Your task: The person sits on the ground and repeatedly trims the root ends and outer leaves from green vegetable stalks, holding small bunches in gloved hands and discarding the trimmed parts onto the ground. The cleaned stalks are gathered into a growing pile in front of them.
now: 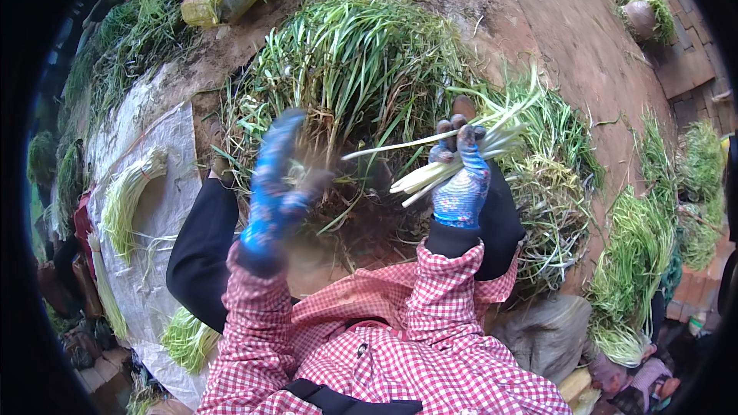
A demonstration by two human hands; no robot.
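Note:
My right hand [461,167], in a blue patterned glove with dark fingertips, grips a small bunch of pale leafy stalks [490,144]. Their white ends point lower left, and one stalk sticks out farther to the left. My left hand [277,184], gloved alike, is raised to the left and blurred, its fingers apart; I see nothing held in it. Beyond both hands lies a large heap of long green leafy stalks [357,57], with dry brown leaves among them. A tied bundle of pale stalks [130,202] rests on a white woven sheet [167,167] at the left.
More bundles [190,337] lie on the sheet near my left knee. A trimmings pile [545,213] is by my right knee, beside a grey sack [545,334]. Further greens [628,259] lie far right. A yellow wrapped bundle [219,3] is at the upper left. Another person [640,380] is at the lower right.

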